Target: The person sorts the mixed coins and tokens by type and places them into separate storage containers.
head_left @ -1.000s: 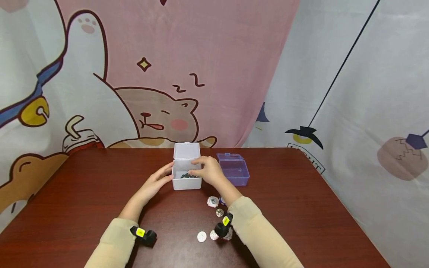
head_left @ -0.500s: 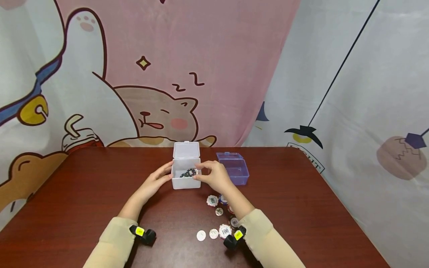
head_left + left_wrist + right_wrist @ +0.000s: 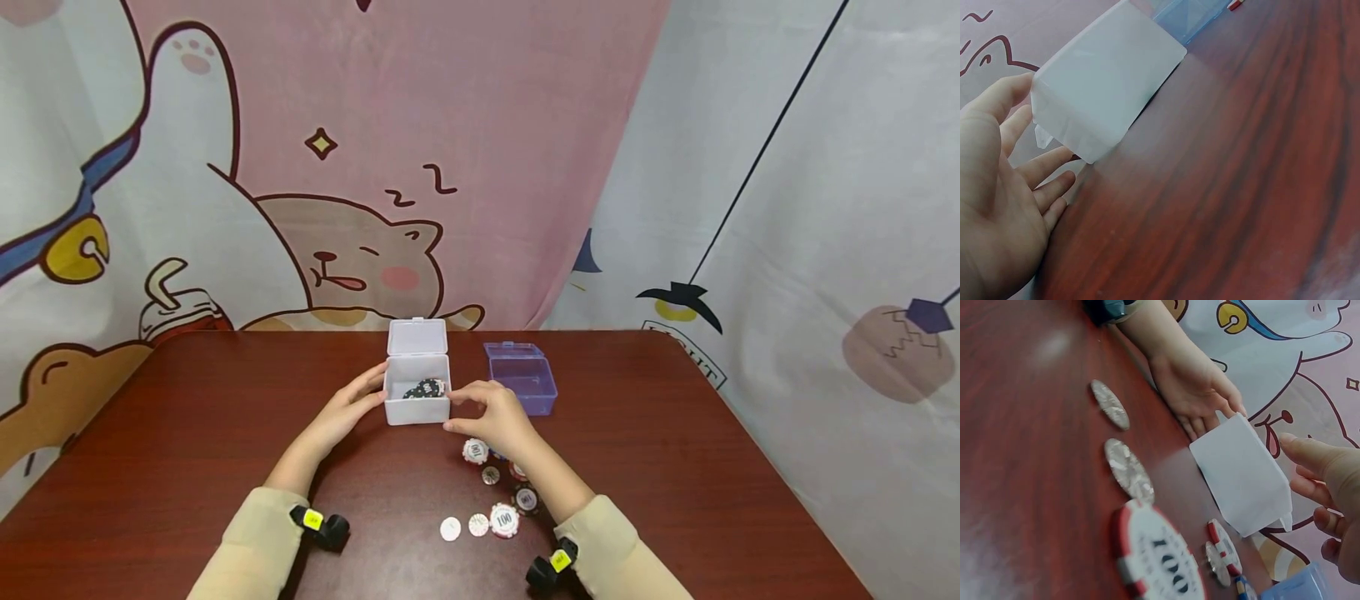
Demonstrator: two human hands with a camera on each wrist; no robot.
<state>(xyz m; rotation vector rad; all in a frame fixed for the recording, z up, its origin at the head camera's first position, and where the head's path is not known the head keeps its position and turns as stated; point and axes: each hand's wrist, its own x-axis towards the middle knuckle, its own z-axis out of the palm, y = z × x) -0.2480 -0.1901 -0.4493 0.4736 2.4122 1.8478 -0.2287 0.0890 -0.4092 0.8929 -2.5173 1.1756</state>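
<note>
A white plastic box (image 3: 417,410) with its lid raised stands towards the back of the table. Black poker chips (image 3: 425,388) lie inside it. My left hand (image 3: 341,417) rests with its fingertips against the box's left side; in the left wrist view its thumb and fingers (image 3: 1054,184) are spread at the box's end. At the right front corner of the box, my right hand (image 3: 495,417) has thumb and forefinger parted with nothing between them. The right wrist view shows this right hand (image 3: 1335,487) beside the white box (image 3: 1241,475), fingers loosely bent.
To the right stands a lidded translucent purple box (image 3: 528,404), also open. Nearer lie a white 100 chip (image 3: 504,520), a black chip (image 3: 527,499), another white chip (image 3: 476,451) and silver coins (image 3: 478,524). A blue-edged chip (image 3: 1245,589) lies partly hidden. A patterned curtain (image 3: 525,167) hangs behind.
My right hand has drawn back out of the white box, towards the right and nearer, its thumb and finger parting. Black chips now show in the box. The left hand has stayed put.
</note>
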